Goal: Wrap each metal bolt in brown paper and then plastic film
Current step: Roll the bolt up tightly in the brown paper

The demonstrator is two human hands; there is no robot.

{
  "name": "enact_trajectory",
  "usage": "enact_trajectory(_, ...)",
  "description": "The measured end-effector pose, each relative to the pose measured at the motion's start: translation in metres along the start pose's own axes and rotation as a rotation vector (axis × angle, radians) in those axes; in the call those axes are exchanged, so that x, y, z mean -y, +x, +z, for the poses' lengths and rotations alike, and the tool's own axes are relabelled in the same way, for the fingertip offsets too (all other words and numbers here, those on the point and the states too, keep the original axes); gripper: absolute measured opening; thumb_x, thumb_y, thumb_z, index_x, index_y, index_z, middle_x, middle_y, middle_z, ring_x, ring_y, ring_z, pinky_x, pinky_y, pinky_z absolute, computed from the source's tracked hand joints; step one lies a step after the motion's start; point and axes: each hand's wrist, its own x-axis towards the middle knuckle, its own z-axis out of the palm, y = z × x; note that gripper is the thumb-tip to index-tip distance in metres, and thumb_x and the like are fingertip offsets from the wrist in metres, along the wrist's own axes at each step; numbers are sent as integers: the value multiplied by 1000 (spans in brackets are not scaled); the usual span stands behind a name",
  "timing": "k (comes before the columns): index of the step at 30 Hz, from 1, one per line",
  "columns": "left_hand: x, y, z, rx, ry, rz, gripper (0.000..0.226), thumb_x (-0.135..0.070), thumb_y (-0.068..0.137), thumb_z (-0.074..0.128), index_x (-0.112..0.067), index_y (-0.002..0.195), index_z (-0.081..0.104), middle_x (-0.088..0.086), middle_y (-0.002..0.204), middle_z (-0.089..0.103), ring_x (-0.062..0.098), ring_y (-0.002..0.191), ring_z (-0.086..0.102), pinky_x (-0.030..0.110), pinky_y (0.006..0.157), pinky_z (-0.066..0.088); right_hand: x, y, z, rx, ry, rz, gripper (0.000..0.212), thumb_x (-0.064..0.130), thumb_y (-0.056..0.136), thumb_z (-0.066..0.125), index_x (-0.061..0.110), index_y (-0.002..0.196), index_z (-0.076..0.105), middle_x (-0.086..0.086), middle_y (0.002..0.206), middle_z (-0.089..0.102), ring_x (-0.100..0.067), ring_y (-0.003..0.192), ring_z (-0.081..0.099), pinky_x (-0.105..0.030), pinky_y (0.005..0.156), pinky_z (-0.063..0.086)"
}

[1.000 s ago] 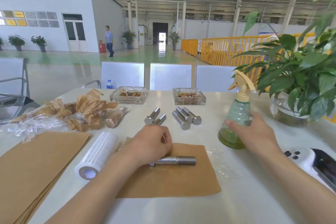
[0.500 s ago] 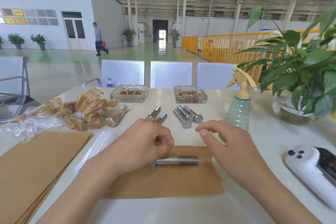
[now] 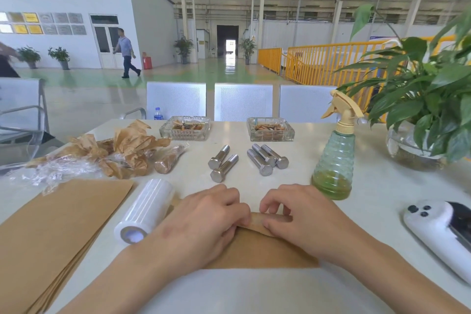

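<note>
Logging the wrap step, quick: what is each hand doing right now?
Left hand: fingers curled, gripping the folded edge of the brown paper sheet.
Right hand: fingers curled, pinching the same fold.

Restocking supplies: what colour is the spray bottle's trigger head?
Pale tan or beige, on the clear green spray bottle, seen in the head view.

Left hand [image 3: 204,222] and right hand [image 3: 303,214] grip folded brown paper sheet [image 3: 260,245]; five bare hex bolts [image 3: 248,160] lie beyond

Red characters "四方共赢" stand on the white wall [image 3: 76,7].
</note>
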Motion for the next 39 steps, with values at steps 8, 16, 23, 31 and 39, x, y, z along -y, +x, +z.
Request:
enact_trajectory(8,8,4,-4,44,-239,-128,17,-45,92,53,-37,97,67,-15,82,55,4,80,54,31,73,51,-1,-4,3,-26,-121,-141,21,45,84,55,40,105,51,20,95,57,-1,90,45,-30,78,48)
enact_trajectory(16,10,16,5,108,-227,-287,29,-45,81,59,-44,110,55,-24,99,54,0,95,53,33,86,52,0,-5,5,-34,-209,-214,18,42,87,51,41,104,46,17,95,54,-7,90,46,-30,72,46)
enact_trajectory(23,5,17,5,146,-131,-252,34,-42,83,58,-44,118,54,-22,101,58,4,100,55,23,78,42,-2,-4,10,-52,-216,-238,15,38,88,53,38,100,44,16,92,50,-7,89,42,-30,71,45)
enact_trajectory(31,-9,12,-7,141,-109,-71,28,-58,81,60,-38,99,55,-23,110,44,1,106,44,12,74,30,-2,-3,9,-42,-188,-274,16,35,86,54,39,94,40,17,85,42,-10,87,47,-33,72,45)
enact_trajectory(39,-25,17,-22,339,-23,7,27,-57,91,59,-34,105,60,-19,104,26,7,98,31,21,79,32,-3,-3,8,-55,-175,-288,23,32,83,58,41,97,42,19,84,43,-7,84,46,-30,69,43)
